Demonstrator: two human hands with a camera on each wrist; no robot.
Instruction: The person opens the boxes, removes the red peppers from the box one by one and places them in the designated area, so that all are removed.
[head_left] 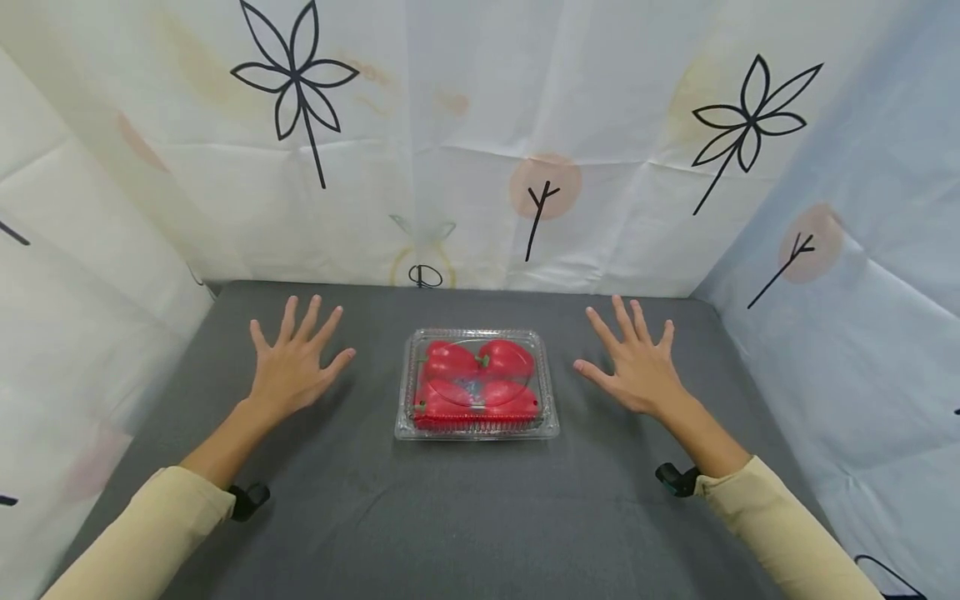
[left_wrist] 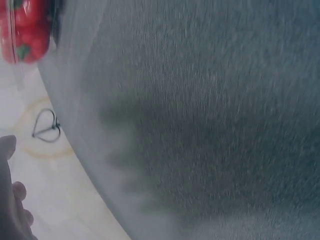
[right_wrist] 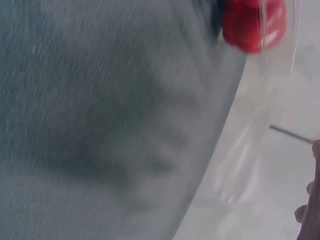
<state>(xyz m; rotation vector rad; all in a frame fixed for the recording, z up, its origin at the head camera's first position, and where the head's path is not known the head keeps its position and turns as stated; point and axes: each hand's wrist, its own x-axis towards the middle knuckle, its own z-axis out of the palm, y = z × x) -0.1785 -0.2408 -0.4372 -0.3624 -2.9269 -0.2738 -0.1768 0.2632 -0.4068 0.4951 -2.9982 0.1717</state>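
Observation:
A clear plastic clamshell box [head_left: 477,429] with its lid down sits in the middle of the grey table. Inside it lie several red bell peppers [head_left: 507,358] with green stems. To the left of the box, my left hand [head_left: 291,367] is held over the table, fingers spread and holding nothing. My right hand [head_left: 633,367] mirrors it on the other side, also spread and apart from the box. In the left wrist view, peppers [left_wrist: 31,42] show at the top left corner; the right wrist view catches a red pepper [right_wrist: 252,25] at its top.
The grey cloth-covered table [head_left: 480,525] reaches back to a white curtain [head_left: 465,167] printed with line-drawn flowers. More printed fabric hangs at the left [head_left: 67,292] and right sides. A dark band with a small device [head_left: 247,502] is on each wrist.

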